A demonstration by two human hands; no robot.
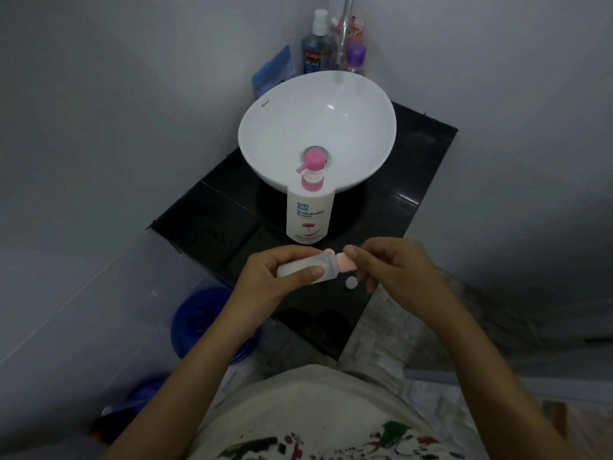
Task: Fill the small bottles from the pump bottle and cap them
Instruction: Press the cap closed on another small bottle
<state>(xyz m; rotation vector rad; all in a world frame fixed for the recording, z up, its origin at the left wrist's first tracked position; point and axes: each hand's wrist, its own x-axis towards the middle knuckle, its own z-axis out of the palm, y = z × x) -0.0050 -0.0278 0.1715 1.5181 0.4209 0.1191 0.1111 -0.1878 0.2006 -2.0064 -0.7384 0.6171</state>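
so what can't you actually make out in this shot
- Fill level of the small bottle, head view: left hand wraps its body.
- Whether the pink cap is seated or loose: right hand fingertips cover its end.
- What the small white piece on the counter is: too small.
- Labels of the bottles behind the sink: blurred, partly behind the faucet.

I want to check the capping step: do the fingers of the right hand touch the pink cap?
Touching. The head view shows the right hand's thumb and fingers pinching the pink cap.
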